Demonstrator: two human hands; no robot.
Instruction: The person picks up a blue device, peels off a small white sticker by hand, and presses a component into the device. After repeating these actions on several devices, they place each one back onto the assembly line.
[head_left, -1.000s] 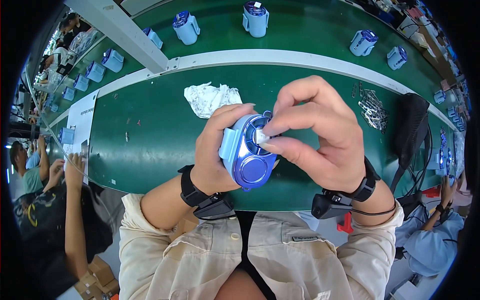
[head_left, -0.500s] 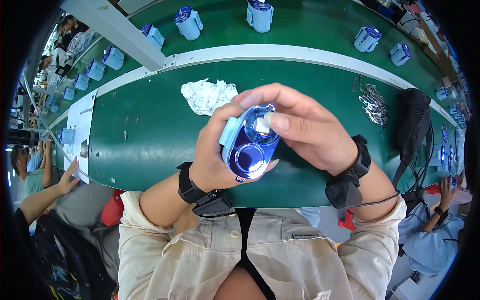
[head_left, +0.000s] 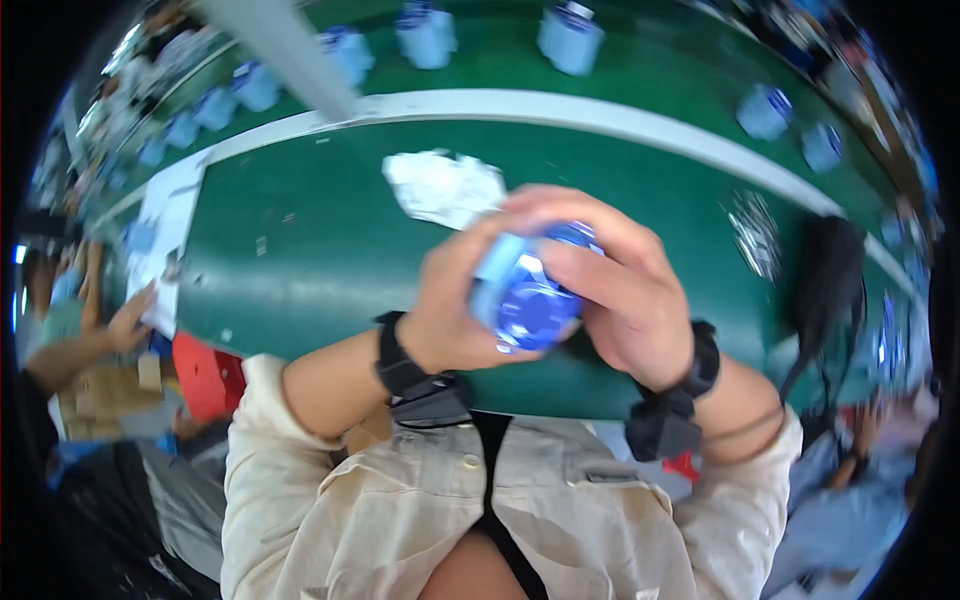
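A small light-blue device (head_left: 537,312) with a shiny blue-violet top is held in front of my chest, over the near part of the table; motion blurs it. My left hand (head_left: 447,302) wraps round its left side and is closed on it. From the right, my right hand (head_left: 632,290) curls its fingers over the device's far end. The right thumb lies across the top, over the round opening, and hides most of it. Just beyond my hands, a crumpled white patterned cloth or wrapper (head_left: 440,187) rests on the green table (head_left: 330,240).
Small metal pieces (head_left: 755,235) lie in a pile at the right, beside a black pouch (head_left: 828,265) with cords. Past the white rail (head_left: 560,108), several similar blue devices (head_left: 571,42) stand on a green surface. Another person's hand (head_left: 130,322) rests near a paper sheet at left.
The view has shifted and blurred. My right thumb has moved further across the device's top, covering the white piece that showed in the round opening. Both hands still hold the device.
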